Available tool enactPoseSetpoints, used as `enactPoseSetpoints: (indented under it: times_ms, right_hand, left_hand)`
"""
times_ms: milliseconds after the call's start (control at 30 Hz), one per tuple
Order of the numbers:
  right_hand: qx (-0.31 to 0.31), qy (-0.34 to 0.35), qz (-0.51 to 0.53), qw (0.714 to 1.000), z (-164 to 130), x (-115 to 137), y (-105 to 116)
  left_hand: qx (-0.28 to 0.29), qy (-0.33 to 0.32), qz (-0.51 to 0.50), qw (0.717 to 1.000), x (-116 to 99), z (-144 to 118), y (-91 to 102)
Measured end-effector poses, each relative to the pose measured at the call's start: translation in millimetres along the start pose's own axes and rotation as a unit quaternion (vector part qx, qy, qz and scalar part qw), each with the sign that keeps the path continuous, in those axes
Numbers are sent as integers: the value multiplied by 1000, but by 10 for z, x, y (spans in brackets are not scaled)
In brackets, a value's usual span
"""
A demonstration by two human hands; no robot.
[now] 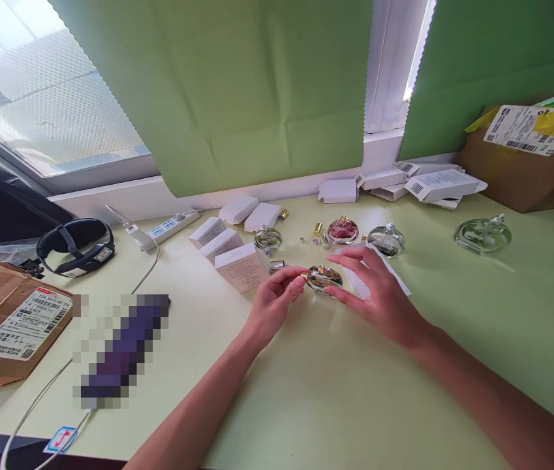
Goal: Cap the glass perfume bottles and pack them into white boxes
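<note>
A small round glass perfume bottle (324,278) with a gold collar sits low over the pale green table (335,391), between both hands. My right hand (379,294) grips its right side with thumb and fingers. My left hand (277,297) pinches a small gold cap at the bottle's left edge. Under my right hand lies a flat white box (399,281). Behind them stand a clear bottle (267,239), a pink-filled bottle (342,230), another clear bottle (385,239) and several loose gold and silver caps (318,230).
White cartons (230,251) lie left of the hands; more white boxes (433,184) line the window sill. A larger glass bottle (483,235) is at right, brown cardboard boxes at far right (526,163) and far left (7,326). A power strip (171,225), black strap (76,247) and cable lie left.
</note>
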State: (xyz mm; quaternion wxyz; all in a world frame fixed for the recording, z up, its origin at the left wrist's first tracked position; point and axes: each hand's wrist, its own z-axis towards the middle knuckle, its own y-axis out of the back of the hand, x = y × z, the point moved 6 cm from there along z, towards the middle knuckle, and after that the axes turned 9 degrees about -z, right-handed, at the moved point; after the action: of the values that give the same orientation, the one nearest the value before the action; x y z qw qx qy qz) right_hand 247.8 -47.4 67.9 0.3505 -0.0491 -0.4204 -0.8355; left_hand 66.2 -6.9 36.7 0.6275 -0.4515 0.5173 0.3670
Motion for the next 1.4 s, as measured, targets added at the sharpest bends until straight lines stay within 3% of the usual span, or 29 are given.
enactPoseSetpoints:
  times_ms: [167, 500, 633, 733, 800, 967, 1133, 1400]
  right_hand:
    - [-25, 63, 18, 998, -14, 165, 22]
    - [-94, 35, 7, 995, 32, 129, 92]
    - [-106, 40, 23, 993, 45, 160, 129]
    - [-95, 12, 14, 995, 52, 120, 133]
    - [-75, -17, 11, 997, 59, 60, 123]
    - [-24, -56, 16, 998, 77, -64, 106]
    - [4, -59, 25, 998, 91, -68, 123]
    - [36, -47, 31, 998, 87, 24, 105]
  left_hand:
    - [37, 17, 7, 999, -93, -30, -239]
    - [20, 32, 24, 999, -197, 10, -434]
    - [39, 21, 54, 998, -271, 11, -463]
    - [-5, -46, 151, 988, -266, 70, -292]
    - [-53, -118, 225, 966, -237, 102, -140]
    - [51, -88, 292, 951, 114, 170, -111]
    - [25, -119, 314, 942, 129, 118, -195]
    - [58, -174, 326, 927, 74, 33, -321]
